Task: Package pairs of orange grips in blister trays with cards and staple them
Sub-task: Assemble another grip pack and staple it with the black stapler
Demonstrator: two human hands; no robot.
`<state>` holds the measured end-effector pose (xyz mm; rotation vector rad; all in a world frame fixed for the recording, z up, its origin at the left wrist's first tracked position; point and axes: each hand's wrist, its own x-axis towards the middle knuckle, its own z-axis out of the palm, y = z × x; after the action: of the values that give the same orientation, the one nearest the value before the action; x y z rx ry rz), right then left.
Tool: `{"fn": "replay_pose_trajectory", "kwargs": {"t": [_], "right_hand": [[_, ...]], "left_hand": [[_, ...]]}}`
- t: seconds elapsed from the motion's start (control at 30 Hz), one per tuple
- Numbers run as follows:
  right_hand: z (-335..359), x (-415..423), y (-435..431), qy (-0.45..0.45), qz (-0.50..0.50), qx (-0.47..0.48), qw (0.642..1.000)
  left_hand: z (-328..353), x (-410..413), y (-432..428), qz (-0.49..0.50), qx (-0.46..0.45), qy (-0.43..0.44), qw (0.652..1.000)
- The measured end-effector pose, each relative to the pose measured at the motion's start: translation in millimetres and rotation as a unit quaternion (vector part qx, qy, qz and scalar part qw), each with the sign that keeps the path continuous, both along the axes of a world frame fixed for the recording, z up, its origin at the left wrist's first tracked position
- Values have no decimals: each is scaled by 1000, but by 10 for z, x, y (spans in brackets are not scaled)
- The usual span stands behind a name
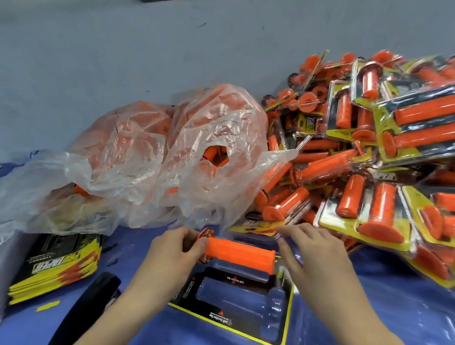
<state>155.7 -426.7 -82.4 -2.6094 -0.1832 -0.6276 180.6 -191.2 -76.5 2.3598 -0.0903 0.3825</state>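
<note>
The left hand (172,252) grasps the flanged end of an orange grip (239,254) at the clear tray's (239,294) far slot, 6 o'clock. The right hand (314,256), blurred, hangs loose-fingered at the grip's other end. Finished packs (383,156) crowd in from 3, a plastic bag (168,154) from 10. The forearm partly hides a black tool (90,305) at 7.

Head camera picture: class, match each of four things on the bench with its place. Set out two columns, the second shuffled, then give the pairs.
1 grip
2 stack of cards
3 finished packs
4 plastic bag

A heaped at the right
B at the left, partly under the plastic bag
C held by the left hand over the tray
D in the middle, behind the tray, clear and crumpled

Pairs: 1-C, 2-B, 3-A, 4-D
</note>
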Motion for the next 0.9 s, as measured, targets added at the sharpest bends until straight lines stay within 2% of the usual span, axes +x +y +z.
{"fn": "replay_pose_trajectory", "kwargs": {"t": [0.1, 0.3, 0.4, 0.5, 0.57, 0.63, 0.7, 0.77, 0.9], "right_hand": [[-61, 16, 17, 30, 8, -46, 998], [-89, 20, -3, 35, 5, -69, 997], [-78, -5, -27, 23, 0, -57, 998], [-16, -10, 0, 4, -1, -38, 999], [42, 10, 57, -12, 12, -19, 1000], [123, 21, 130, -21, 30, -7, 999], [193, 37, 205, -17, 49, 9, 999], [235, 73, 277, -5, 64, 17, 998], [236, 182, 366, 20, 83, 2, 996]], "left_hand": [[-96, 59, 14, 12, 31, 10, 999], [-141, 33, -21, 3, 58, 47, 997], [13, -69, -73, -10, 87, -12, 996], [332, -81, 236, 12, 70, -87, 994], [460, 29, 697, 69, 106, -60, 990], [459, 205, 1221, 156, 192, 1, 969], [434, 424, 1605, 204, 241, 33, 948], [466, 681, 1860, 192, 242, 37, 950], [462, 1232, 2054, 178, 207, 117, 955]]}}
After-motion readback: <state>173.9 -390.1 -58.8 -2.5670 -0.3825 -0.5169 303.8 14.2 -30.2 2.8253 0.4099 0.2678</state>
